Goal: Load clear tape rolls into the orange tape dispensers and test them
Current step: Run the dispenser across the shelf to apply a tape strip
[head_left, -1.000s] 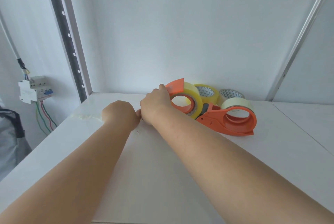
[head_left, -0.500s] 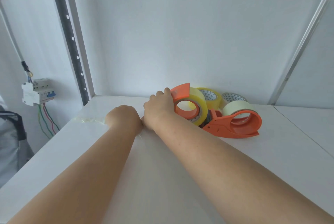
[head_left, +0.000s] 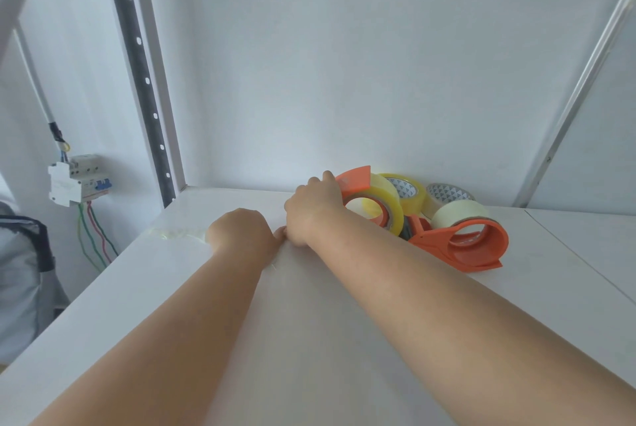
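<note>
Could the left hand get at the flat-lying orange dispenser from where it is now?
Probably not directly: the left hand rests on the table, and the right hand, gripping the upright dispenser, lies between it and the flat dispenser.

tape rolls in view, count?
4. One in the dispenser held by the right hand; one in the dispenser lying right; two loose behind: yellow, pale. More may hide behind.

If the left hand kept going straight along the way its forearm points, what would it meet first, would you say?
Probably nothing soon: beyond the left hand lies bare white tabletop, then the back wall. The strip of clear tape sits to its left, likely off that line; depth is unclear.
</note>
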The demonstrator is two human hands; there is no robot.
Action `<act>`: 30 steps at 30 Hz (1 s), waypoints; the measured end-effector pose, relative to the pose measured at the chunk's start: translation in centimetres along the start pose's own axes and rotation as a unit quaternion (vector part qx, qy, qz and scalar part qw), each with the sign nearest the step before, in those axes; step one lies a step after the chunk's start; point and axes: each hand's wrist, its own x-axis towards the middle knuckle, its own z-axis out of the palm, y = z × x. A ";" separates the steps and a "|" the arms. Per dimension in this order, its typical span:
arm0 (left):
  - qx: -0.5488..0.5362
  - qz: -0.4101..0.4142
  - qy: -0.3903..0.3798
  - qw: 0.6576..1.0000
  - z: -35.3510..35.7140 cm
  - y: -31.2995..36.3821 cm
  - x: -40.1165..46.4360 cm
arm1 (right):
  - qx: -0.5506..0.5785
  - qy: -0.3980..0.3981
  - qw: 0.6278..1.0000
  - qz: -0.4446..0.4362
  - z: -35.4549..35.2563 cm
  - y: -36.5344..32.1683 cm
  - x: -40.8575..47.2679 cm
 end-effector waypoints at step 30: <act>0.009 0.010 0.013 1.000 0.1 -0.3 0.2 | 0.185 -0.190 0.963 -0.045 -1.3 5.6 1.5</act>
